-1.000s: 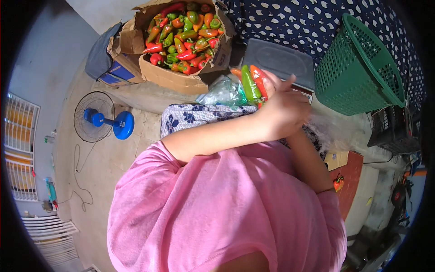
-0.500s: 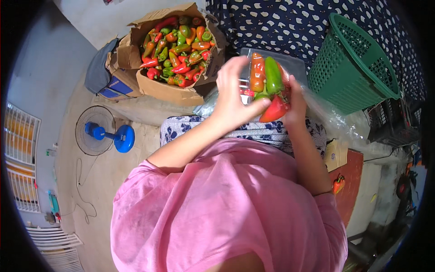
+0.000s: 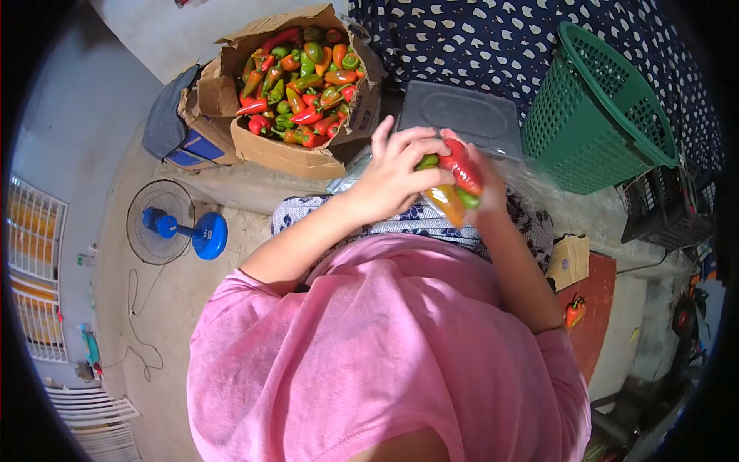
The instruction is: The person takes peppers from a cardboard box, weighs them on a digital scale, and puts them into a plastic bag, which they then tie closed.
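Bundle of mixed peppers (image 3: 459, 177), head view, one: aloft between two hands above the lap, clear film glinting on it. Change on record: half a second ago an orange and a green pepper stood uppermost; now a red pepper (image 3: 462, 162) lies across the upper right, and an orange-yellow pepper (image 3: 448, 206) points down toward the wearer. Reading: the bundle is being turned in the grasp, so I judge its handling unfinished. Grey platform (image 3: 462, 108), just beyond: top now uncovered, the bundle held lower and nearer the body.

Left hand (image 3: 402, 165): back toward the camera, forearm slanting up from lower left; fingers spread and half curled over the bundle's left side, outermost one lifted clear. Right hand (image 3: 489, 189): blurred, forearm steep and leaning inward; fingers closed about the bundle's right side, their separate placing and pressure impossible to tell.

Also present: cardboard box (image 3: 285, 159) of loose peppers, far left of the hands; green basket (image 3: 566, 119), right; patterned cloth (image 3: 300, 212) over the lap.
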### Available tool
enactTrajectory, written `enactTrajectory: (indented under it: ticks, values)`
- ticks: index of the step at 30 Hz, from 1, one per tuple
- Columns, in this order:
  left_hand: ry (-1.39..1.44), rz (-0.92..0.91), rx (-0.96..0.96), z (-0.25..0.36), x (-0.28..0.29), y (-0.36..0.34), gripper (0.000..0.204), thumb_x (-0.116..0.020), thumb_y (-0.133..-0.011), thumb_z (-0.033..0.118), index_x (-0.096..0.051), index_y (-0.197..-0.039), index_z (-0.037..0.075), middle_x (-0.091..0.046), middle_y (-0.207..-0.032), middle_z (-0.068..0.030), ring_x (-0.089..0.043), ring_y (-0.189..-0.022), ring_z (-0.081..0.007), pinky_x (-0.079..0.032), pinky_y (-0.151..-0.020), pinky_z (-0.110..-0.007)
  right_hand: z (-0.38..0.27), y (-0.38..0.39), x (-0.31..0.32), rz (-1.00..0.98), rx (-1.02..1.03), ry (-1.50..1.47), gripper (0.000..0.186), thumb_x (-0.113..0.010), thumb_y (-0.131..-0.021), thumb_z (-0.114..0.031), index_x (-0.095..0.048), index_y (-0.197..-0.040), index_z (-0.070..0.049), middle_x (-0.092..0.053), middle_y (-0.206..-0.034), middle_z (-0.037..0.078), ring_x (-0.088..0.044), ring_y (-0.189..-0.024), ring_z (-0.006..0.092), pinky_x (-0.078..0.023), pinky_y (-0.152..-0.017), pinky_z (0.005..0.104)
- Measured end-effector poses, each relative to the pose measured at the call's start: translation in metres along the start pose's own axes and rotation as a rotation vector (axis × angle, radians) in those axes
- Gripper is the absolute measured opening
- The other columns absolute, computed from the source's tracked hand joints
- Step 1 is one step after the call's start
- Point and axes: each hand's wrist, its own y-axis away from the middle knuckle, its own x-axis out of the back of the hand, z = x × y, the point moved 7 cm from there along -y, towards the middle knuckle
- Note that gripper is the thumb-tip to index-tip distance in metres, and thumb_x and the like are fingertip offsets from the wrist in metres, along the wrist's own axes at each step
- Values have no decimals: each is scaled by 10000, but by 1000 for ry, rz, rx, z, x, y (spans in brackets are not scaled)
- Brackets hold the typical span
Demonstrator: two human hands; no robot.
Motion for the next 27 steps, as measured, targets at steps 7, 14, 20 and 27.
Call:
enactTrajectory:
  ticks: [7, 14, 20, 27]
  values:
    - [120, 361, 346, -29, 26, 18, 438, -597, -784, 96, -525, -1214, 51, -441, -1239, -165, -393, -1229, -293, -275, -1087, -425, 7, -11, 31, 92, 122, -35, 338, -429, -1020, -283, -534, -1192, -12, -606, -1162, 81, -597, -1055, 177, -459, -964, 359]
    - [468, 11, 489, -23, -24, 19, 651, -725, -781, 293, -466, -1342, 88, -453, -1295, -175, -375, -1285, -377, -254, -1088, -479, 10, 0, 22, 194, 238, 51, 356, -427, -1019, -301, -543, -1212, -25, -621, -1150, 89, -601, -1057, 208, -458, -959, 374]
    - [-29, 333, 198, -20, 9, 27, 521, -653, -766, 165, -563, -1278, 199, -472, -1259, -134, -415, -1220, -330, -196, -1080, -548, 6, 8, -1, -86, 0, -12, 486, -453, -1003, -373, -457, -1313, 0, -541, -1285, 114, -544, -1161, 219, -424, -1006, 387]
    - [1601, -118, 812, -17, -54, 42, 562, -615, -925, 266, -391, -1380, 23, -473, -1345, -80, -412, -1282, -234, -257, -1116, -392, -10, 4, -11, -157, 123, 214, 678, -406, -1005, -458, -329, -1429, 65, -398, -1450, 169, -405, -1322, 233, -305, -1108, 364]
